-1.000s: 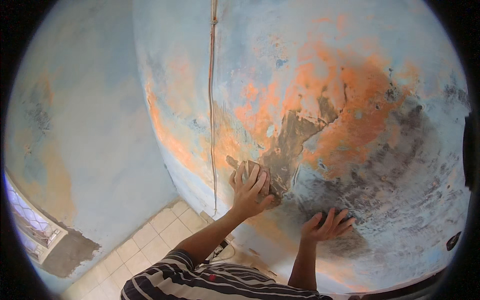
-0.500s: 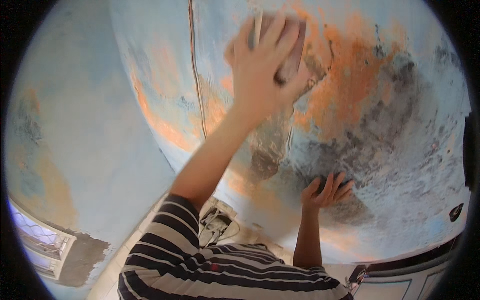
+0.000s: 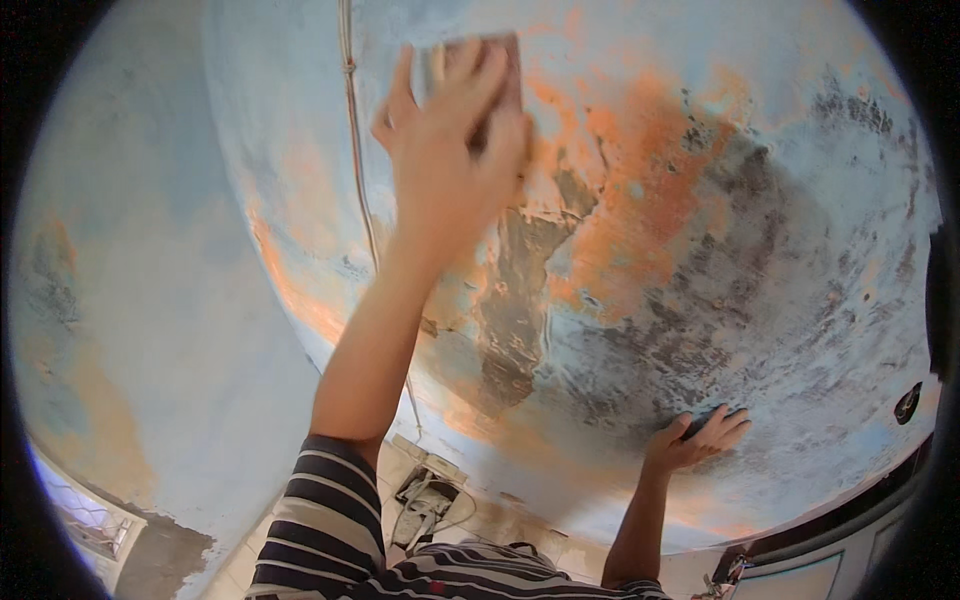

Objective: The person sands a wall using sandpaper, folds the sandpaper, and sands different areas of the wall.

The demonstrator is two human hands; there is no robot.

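Observation:
My left hand (image 3: 445,165) is raised high, its fingers and thumb spread over a brownish rectangular sanding block (image 3: 505,75) that it presses flat against the wall. The wall (image 3: 640,180) is pale blue, with worn orange patches, dark mottled stains and a bare grey-brown strip (image 3: 515,300) below the block. Lower and to the right, my right hand (image 3: 705,438) leans on the stained surface, fingers apart. A dark gap shows between its thumb and fingers, and nothing held can be made out there.
A thin cable (image 3: 352,130) runs down the wall left of my left arm. Below are a pale strip-shaped fitting (image 3: 430,458) and a recess with tangled cords (image 3: 425,505). A grilled window (image 3: 90,520) sits at lower left, a black round fitting (image 3: 908,403) at far right.
The view has shifted. Against the wall, my left hand with the sanding block has moved a little left, toward the cable. My right hand is lower down the wall.

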